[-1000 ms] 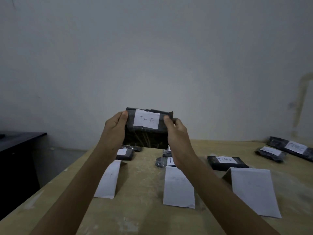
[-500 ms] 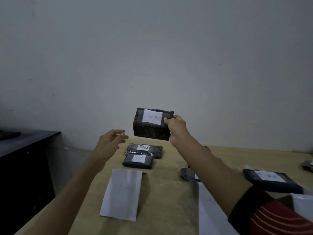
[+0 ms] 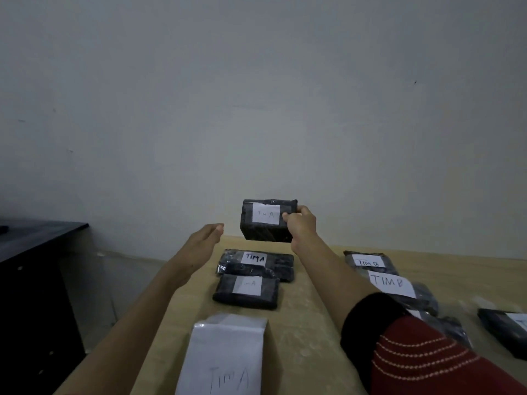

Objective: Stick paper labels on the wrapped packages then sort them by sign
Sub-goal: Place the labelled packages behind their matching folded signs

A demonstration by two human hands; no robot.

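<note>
Up above the far edge of the wooden table (image 3: 308, 309), the right hand (image 3: 302, 223) pinches a black wrapped package (image 3: 261, 233) by its right end, thumb on the front face. Package is in the air, clear of the table, tilted slightly. White paper label (image 3: 265, 213) on its front, reads "TIM A".

Left hand (image 3: 204, 243) empty, fingers straight and together, palm turned inward; it hovers just left of the held package, not touching it.

Below the held package, two more black packages lie on the table. Far one (image 3: 279, 266) carries a label "TIMA". Near one (image 3: 246, 292) touches it at its front edge; its label is too faint to read fully.

In front of those, a folded white paper sign (image 3: 225, 354) stands on the table, handwritten "TIM A".

To the right of the right forearm, two packages labelled "TIM B": a far one (image 3: 369, 262) and a closer one (image 3: 399, 289), partly overlapping. Another dark package (image 3: 502, 326) at the right edge, label cut off.

Right sleeve (image 3: 422, 354) red with a dotted pattern and a black cuff. Dark cabinet (image 3: 31, 280) at left, apart from the table. Plain grey wall (image 3: 256, 95) behind.
</note>
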